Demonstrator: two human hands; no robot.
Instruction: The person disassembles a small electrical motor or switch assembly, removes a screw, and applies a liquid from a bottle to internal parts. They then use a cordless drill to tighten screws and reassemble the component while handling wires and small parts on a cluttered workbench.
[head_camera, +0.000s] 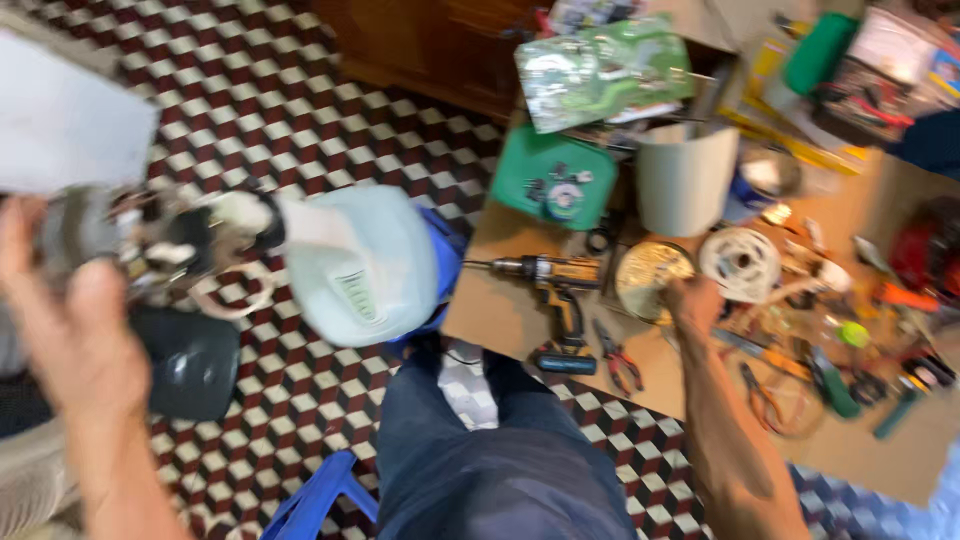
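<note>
My left hand (62, 310) is raised at the left and grips the grey end of a blurred small appliance (350, 262). The appliance has a pale rounded housing, with dark and white parts at its middle. My right hand (695, 300) reaches onto a cardboard sheet (495, 315), where its fingers curl on the rim of a round metal tin (648, 275). A yellow and black cordless drill (555, 285) lies just left of the tin. A white spool of wire (740, 262) lies just right of it.
Red-handled pliers (620, 365), more pliers and several small tools are scattered on the cardboard. A green tray (550, 178), a pale tub (686, 178) and a plastic bag (600, 65) sit behind. Below lie a checkered tile floor (300, 100), a blue stool (315, 500) and a black object (190, 362).
</note>
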